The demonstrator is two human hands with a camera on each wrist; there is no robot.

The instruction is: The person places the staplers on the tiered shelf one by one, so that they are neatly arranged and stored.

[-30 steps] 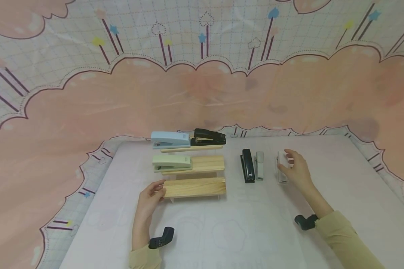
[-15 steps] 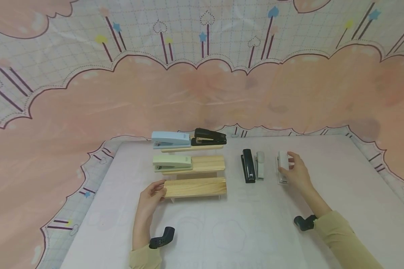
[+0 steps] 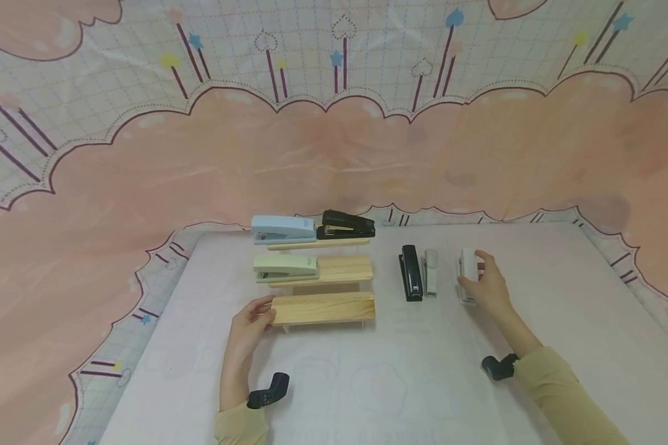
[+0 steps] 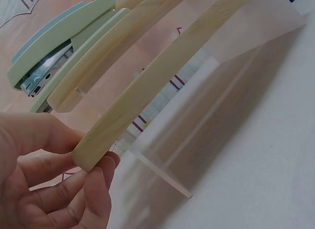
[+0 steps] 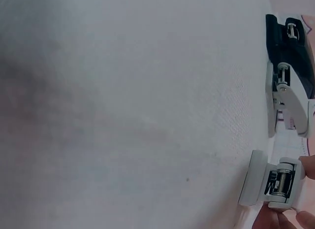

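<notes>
My left hand (image 3: 247,327) pinches the left end of the lowest wooden shelf (image 3: 323,309) of a three-tier rack, thumb and fingers on its edge in the left wrist view. On the right, my right hand (image 3: 491,287) grips a white stapler (image 3: 469,266) by its sides. Its hinge end faces the camera in the right wrist view, close to the tabletop; whether it touches is unclear. Left of it stand a small pale grey stapler (image 3: 431,275) and a black stapler (image 3: 411,275), side by side.
A light blue stapler (image 3: 282,228) and another black stapler (image 3: 345,226) sit on the top shelf. The middle shelf (image 3: 345,269) bears a pale green stapler (image 3: 286,267) on its left half. Clear supports hold up the rack. A patterned cloth (image 3: 334,148) hangs behind the white table (image 3: 334,389).
My right hand's fingers have shifted from over the white stapler's top to its right side, and the forearm has drifted slightly left. My left hand keeps its hold on the shelf.
</notes>
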